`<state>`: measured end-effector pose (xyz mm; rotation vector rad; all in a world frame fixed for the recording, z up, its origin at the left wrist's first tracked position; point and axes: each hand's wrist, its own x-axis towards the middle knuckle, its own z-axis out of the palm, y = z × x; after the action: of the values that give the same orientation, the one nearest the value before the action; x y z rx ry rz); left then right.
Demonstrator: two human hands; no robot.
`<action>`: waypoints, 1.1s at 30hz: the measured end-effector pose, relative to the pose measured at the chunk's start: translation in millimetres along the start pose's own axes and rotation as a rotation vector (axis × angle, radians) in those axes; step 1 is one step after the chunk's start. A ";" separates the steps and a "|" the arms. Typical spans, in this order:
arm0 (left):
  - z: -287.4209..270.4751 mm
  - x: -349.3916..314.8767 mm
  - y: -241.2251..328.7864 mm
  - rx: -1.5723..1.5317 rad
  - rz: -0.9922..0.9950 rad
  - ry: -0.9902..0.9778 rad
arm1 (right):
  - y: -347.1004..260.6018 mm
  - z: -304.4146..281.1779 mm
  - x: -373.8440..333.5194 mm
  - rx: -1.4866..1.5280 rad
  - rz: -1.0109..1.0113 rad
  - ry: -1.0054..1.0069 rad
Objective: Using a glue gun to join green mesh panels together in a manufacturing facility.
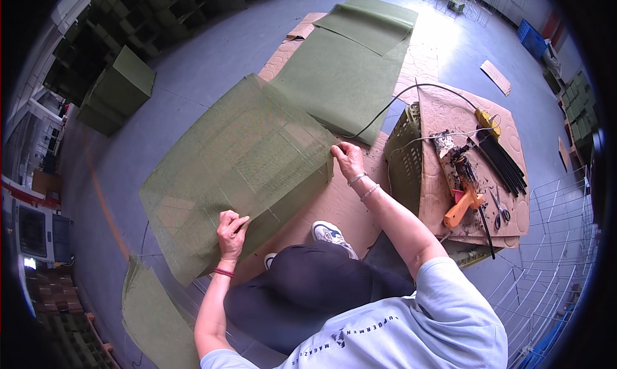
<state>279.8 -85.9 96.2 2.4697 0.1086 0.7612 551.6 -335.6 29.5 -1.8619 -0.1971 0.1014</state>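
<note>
A sheet of sheer green mesh fabric (212,137) lies over a wire frame, whose pale wires (241,166) show through it. My left hand (232,233) pinches the fabric's near edge, left of the middle. At the near right corner, my right hand (349,160) grips the same fabric between thumb and fingers. The cloth spans between the two hands, and its left part hangs down toward the floor.
Behind lies a stack of green sheets (340,67) on cardboard. At right, a cardboard-topped crate (403,157) carries an orange-handled glue gun (459,208), black glue sticks (498,160), scissors (501,209) and a cable. Wire grid panels (546,253) stand at far right; green boxes (119,89) at left.
</note>
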 end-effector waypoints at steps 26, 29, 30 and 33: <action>1.5 1.1 -0.6 0.260 0.328 -0.016 | 25.1 1.3 6.8 0.012 -0.124 -0.016; -0.9 -2.1 2.4 0.337 0.343 -0.034 | 26.5 7.6 8.4 -0.029 -0.106 -0.023; -3.2 -6.2 0.2 0.371 0.339 -0.035 | 27.3 9.7 7.8 -0.069 -0.120 -0.020; -8.7 -8.4 3.1 0.406 0.332 -0.052 | 12.6 19.6 0.5 -0.017 -0.077 -0.022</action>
<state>267.8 -86.2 99.6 2.9366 -0.1902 0.8804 549.8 -320.7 11.6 -1.8689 -0.2854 0.0679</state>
